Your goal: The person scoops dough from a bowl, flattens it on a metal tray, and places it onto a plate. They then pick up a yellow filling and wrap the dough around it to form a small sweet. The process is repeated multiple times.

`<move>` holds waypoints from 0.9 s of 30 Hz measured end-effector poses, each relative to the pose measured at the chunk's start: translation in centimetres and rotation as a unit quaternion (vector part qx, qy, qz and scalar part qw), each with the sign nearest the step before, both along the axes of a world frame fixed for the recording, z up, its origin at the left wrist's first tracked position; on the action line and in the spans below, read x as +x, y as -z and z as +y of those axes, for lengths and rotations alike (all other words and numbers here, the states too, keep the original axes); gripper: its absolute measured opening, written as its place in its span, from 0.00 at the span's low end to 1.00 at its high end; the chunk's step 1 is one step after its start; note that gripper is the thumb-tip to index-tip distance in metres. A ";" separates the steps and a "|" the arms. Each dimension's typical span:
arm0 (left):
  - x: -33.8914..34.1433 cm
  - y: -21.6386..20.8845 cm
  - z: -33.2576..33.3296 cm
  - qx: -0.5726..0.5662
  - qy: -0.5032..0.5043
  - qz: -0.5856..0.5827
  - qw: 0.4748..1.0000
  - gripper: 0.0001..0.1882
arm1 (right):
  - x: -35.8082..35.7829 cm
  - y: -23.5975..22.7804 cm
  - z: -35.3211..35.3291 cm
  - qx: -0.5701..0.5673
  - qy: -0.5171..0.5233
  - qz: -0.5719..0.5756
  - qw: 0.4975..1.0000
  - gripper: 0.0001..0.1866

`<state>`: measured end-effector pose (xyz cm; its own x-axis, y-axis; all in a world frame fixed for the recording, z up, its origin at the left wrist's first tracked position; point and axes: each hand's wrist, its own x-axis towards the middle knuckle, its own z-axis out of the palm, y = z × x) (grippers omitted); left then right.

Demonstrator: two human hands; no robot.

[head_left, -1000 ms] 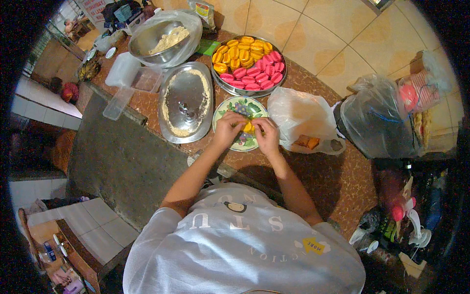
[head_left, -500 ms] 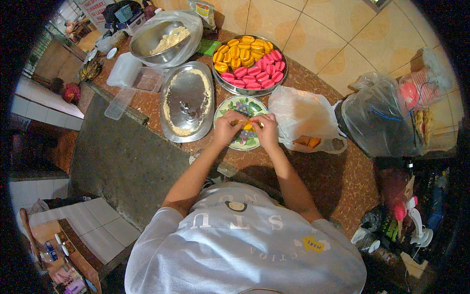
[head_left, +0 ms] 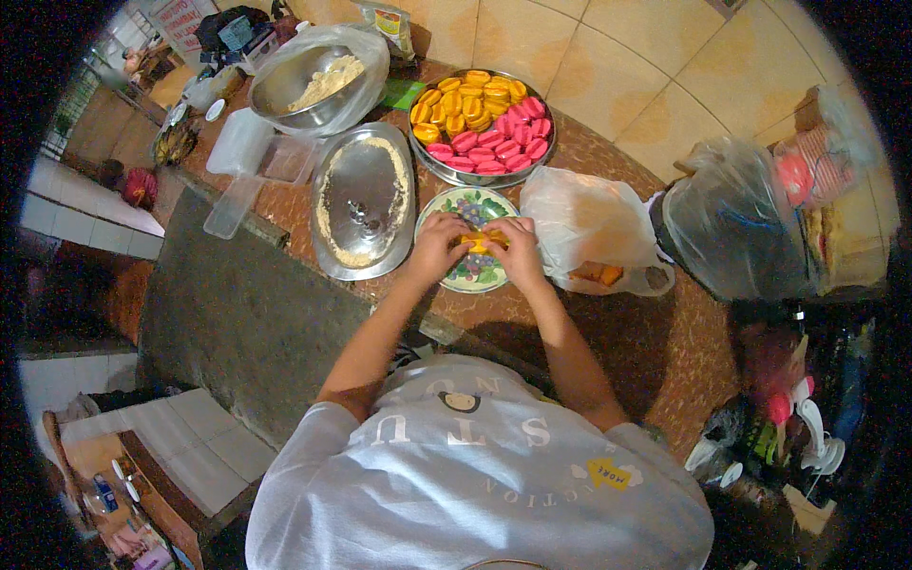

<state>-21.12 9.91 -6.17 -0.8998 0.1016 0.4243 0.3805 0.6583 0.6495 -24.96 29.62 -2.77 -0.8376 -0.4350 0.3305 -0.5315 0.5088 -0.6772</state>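
Over a round floral plate (head_left: 465, 280), both my hands are closed on the ends of a small yellow-wrapped sweet (head_left: 483, 241). My left hand (head_left: 439, 249) grips its left side, and my right hand (head_left: 517, 251) has its fingers on the right side. The fingers cover part of the wrapper, so its folds are hard to make out. Just beyond the plate stands a round metal tray (head_left: 456, 176) filled with yellow-wrapped sweets (head_left: 472, 95) and pink-wrapped sweets (head_left: 489, 152) in rows.
An oval metal platter (head_left: 364, 204) with pale powder round its edge lies to the left. Behind it, a steel bowl (head_left: 275, 112) in clear plastic holds more powder. Clear plastic containers (head_left: 237, 142) sit further left. A white plastic bag (head_left: 584, 223) rests right of the plate, near a large plastic-covered container (head_left: 731, 223).
My fingertips have moved from pinching together above the yellow wrapper to its two sides, and more of the wrapped sweet shows between them.
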 end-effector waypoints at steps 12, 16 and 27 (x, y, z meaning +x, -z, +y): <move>0.6 -1.1 0.8 -0.005 -0.049 0.048 0.998 0.10 | -1.2 1.7 0.0 0.032 -0.033 0.028 0.999 0.09; 0.7 -1.1 0.7 -0.001 -0.052 0.044 0.998 0.10 | -1.5 2.9 0.0 -0.026 -0.040 -0.016 0.999 0.09; 0.8 -0.8 0.5 0.004 -0.046 0.043 0.998 0.09 | -0.7 0.3 0.5 0.036 0.004 0.030 0.999 0.11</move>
